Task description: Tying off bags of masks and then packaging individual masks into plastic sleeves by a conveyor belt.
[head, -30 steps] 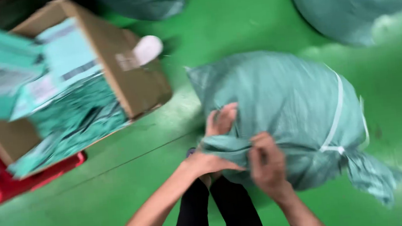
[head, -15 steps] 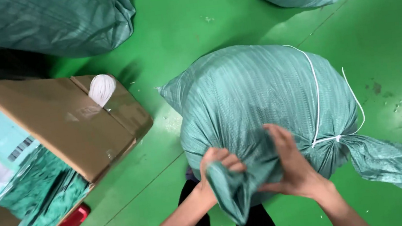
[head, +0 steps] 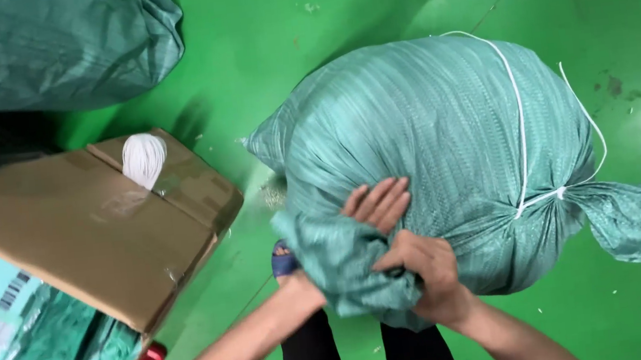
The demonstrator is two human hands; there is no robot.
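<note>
— On the green floor, centre: what is located there?

— One full green woven sack, tied with white cord at its right-hand neck. It rests on the floor directly in front of the person's legs.

— Hand positions?

— Right hand: clenched on a bunched corner of the sack fabric at the near side. Left hand: fingers extended flat against the sack, just above that corner; the bunched fabric covers its palm, so it is probably pressing rather than gripping.

— Adjacent items?

— Cardboard box at left, with a ball of white string on its flap. A second green sack lies beyond the box.
</note>
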